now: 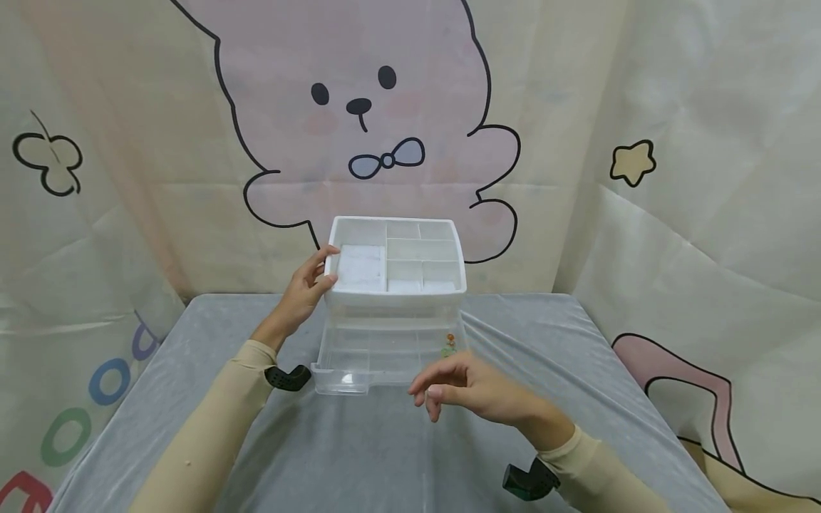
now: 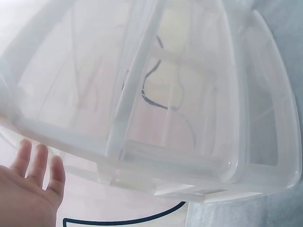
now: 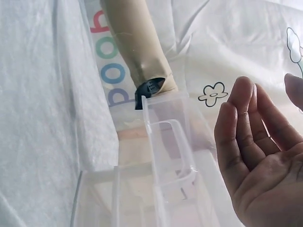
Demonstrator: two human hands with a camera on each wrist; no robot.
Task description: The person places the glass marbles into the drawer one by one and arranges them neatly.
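A clear plastic drawer box [image 1: 391, 311] with a white-rimmed, divided top tray [image 1: 362, 291] stands on the table. My left hand [image 1: 300, 296] holds the tray's left side, its fingertips at the rim and the thumb lower down. In the left wrist view, fingers of that hand [image 2: 35, 184] lie along the edge of the clear box wall [image 2: 189, 142]. A clear drawer [image 1: 343, 381] sticks out toward me below, with small orange and green pieces [image 1: 450, 342] at its right side. My right hand [image 1: 477, 388] hovers by the drawer's front right corner, fingers loosely bent, holding nothing.
Grey cloth [image 1: 359, 456] covers the table. A printed curtain with a pink bear [image 1: 359, 43] hangs behind it, and more curtain panels [image 1: 725, 214] stand at the sides. Black wrist devices [image 1: 532, 481] sit under both forearms.
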